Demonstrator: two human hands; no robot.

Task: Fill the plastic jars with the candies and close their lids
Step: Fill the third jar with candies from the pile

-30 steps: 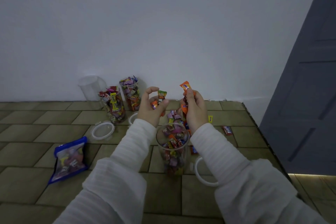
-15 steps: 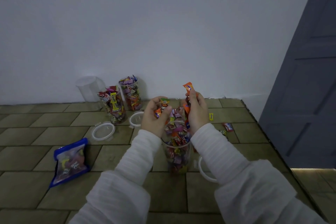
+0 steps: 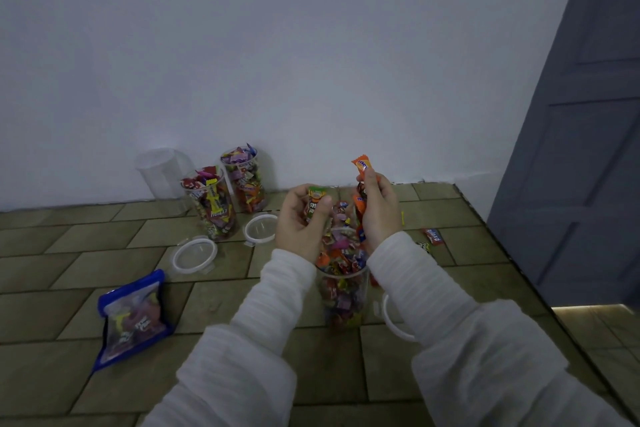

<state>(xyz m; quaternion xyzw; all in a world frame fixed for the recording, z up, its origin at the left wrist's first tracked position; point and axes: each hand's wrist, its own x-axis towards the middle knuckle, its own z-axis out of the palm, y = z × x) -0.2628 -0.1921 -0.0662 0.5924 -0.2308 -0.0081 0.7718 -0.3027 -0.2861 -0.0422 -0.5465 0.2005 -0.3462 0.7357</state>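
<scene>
2 hands hover over the open jar (image 3: 343,291) near the floor's (image 3: 69,263) front middle: the left hand (image 3: 300,218) curls round a green candy (image 3: 316,196), the right hand (image 3: 379,210) pinches an orange candy (image 3: 361,165) upright. 2 full jars (image 3: 214,210) and 1 empty jar (image 3: 160,172) stand at the far edge by the wall, with 2 lids (image 3: 194,256) lying just in front of them. 1 blue bag (image 3: 133,317) lies toward the left edge, 1 more lid (image 3: 393,321) beside the right sleeve, and loose candies (image 3: 433,236) toward the right edge.

wall (image 3: 277,45): standing plain and pale, meeting the floor
floor (image 3: 52,305): lying in olive-brown tiles
door (image 3: 588,149): standing grey-blue at right
</scene>
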